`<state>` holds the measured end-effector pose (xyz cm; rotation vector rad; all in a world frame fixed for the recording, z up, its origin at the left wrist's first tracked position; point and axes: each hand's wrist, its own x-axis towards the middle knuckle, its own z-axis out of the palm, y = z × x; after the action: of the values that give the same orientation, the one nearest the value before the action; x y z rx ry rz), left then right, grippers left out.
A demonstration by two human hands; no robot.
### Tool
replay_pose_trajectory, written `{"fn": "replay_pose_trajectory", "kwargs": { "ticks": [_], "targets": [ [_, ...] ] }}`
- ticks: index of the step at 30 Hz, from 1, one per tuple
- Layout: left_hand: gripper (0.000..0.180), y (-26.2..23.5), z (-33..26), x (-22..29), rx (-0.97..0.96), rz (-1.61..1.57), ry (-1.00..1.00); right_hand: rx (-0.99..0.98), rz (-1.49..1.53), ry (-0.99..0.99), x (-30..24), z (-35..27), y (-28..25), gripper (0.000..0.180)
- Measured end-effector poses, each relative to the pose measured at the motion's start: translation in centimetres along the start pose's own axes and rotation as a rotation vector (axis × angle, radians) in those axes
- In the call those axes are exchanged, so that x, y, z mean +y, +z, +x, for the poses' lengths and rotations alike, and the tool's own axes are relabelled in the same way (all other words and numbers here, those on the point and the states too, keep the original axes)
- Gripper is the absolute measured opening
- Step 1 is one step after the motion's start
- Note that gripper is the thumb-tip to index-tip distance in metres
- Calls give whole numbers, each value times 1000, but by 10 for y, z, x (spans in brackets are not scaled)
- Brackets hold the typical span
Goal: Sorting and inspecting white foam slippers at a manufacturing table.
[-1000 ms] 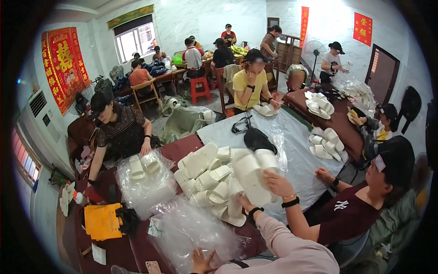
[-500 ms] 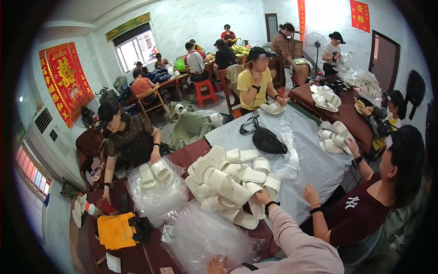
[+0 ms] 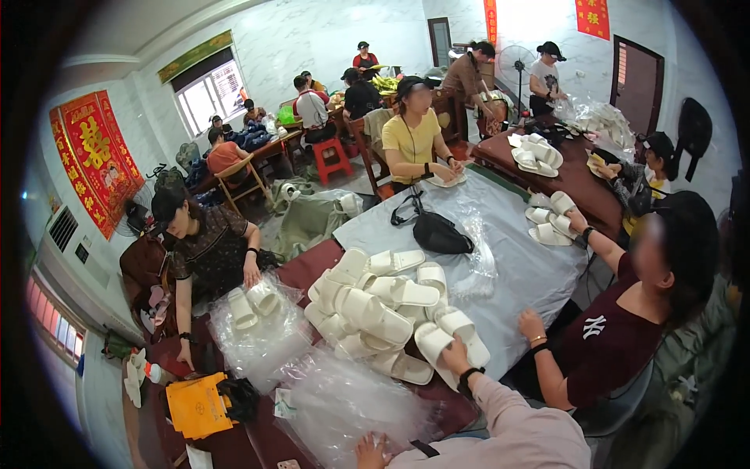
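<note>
A pair of white slide sandals (image 3: pixel 434 344) is gripped by my right hand (image 3: pixel 456 356), with the fingers closed around them at the right edge of a heap. That heap of white slides (image 3: pixel 367 309) lies piled in the middle of the table. My left hand (image 3: pixel 373 451) rests at the lower edge with fingers spread, on a stack of clear plastic bags (image 3: pixel 344 402). Farther left, another pair of white slides (image 3: pixel 251 303) lies on more clear bags (image 3: pixel 262 336), beside a co-worker's hand.
A yellow bag (image 3: pixel 198 405) and a black plastic bag (image 3: pixel 241 397) lie at left. A black waist bag (image 3: pixel 442 233) sits on the pale sheet (image 3: pixel 516 281). Co-workers stand or sit on the left, across and close on the right, where one reaches for slides (image 3: pixel 553 219).
My right hand has drawn a pair of slides from the heap slightly toward me. The co-worker at right has taken hold of a slide. The whole view has shifted a little.
</note>
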<state>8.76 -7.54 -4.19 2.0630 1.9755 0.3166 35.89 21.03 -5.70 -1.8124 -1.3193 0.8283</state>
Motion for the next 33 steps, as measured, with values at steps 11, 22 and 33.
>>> {"fn": "replay_pose_trajectory", "kwargs": {
  "ticks": [11, 22, 33],
  "targets": [
    [59, -8, 14, -6, -291, 100, -18, -476, 390, -15, -44, -100, -105, 39],
    [30, -34, 42, -20, -68, -151, 126, -1441, 618, -54, -111, -175, -91, 48],
    [50, -99, 65, -9, -254, 85, 218, -1560, 476, -77, -132, -209, -96, 31]
  ]
}}
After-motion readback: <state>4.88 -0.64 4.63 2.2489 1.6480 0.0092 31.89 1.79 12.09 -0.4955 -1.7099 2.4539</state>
